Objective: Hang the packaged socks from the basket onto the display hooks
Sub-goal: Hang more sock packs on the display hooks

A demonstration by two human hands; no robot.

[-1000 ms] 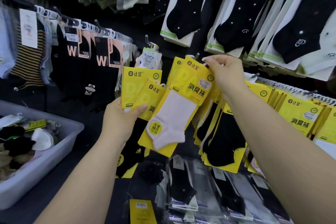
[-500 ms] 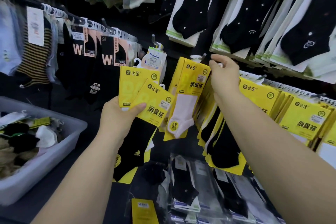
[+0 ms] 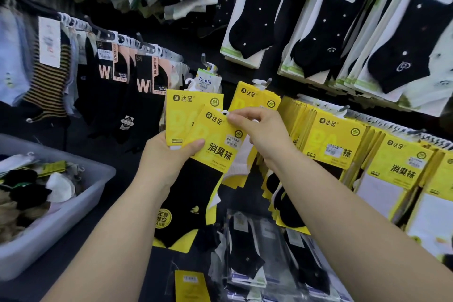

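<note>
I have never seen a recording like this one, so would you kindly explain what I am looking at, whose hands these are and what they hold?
There is no machine here. A person wears one wide-angle camera on the head, looking forward and down, so you see their own two bare arms reaching toward a sock display.

The left hand holds two yellow-carded packs, one behind the other: the back pack and the front pack, which carries a black sock. The right hand pinches the front pack's top edge, by its small white hanger.

Just beyond, a display hook bears a hung pack of the same brand. Rows of yellow packs hang to the right. At lower left stands the grey basket, with more socks in it.
</note>
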